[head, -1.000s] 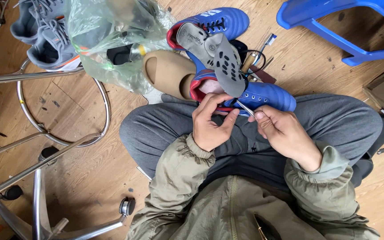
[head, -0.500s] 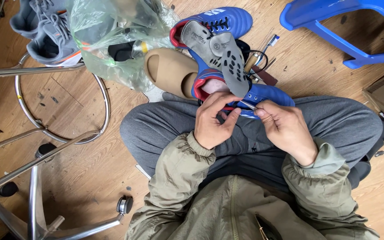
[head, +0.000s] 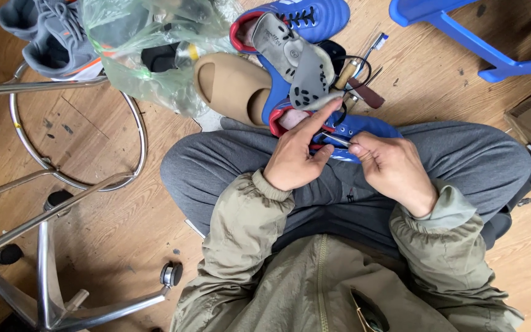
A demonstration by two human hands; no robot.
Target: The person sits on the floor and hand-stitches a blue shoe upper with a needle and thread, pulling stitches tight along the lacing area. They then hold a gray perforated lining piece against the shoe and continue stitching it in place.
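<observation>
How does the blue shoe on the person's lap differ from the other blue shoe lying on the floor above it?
The lap shoe rests across the grey trousers, with the left hand on it and the right hand pinching a thin metal tool at it; the floor shoe lies on the wooden floor, untouched. A grey insole sticks out of the floor shoe; none shows at the lap shoe. Both are blue with red lining.

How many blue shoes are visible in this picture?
2: one blue shoe on the lap under the left hand and right hand; another blue shoe on the floor beyond. Others may be hidden.
</observation>
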